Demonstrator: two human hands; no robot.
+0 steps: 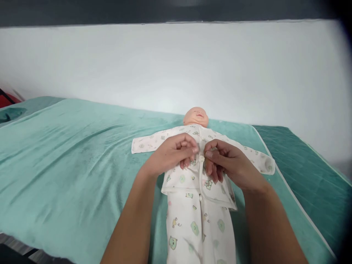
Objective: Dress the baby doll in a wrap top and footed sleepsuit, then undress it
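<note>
A baby doll (196, 116) lies face up, dressed in a white baby shirt (181, 179) with small green and animal prints. Its sleeves stretch out to both sides. Over the chest, my left hand (180, 151) is closed, thumb and forefinger together beside the front opening; what they grip is hidden. My right hand (229, 159) pinches the shirt's front edge from the other side, close to a pale button (202, 158). Below the hem, matching baby trousers (187, 227) cover the lower body, with another button (200, 198) near the top.
The doll rests on a light green blanket (82, 154), wrinkled at the left. A darker green quilted cover (299, 165) shows at the right. Behind stands a white wall (137, 66) with a dark band on top. Something red (7, 99) is at the far left.
</note>
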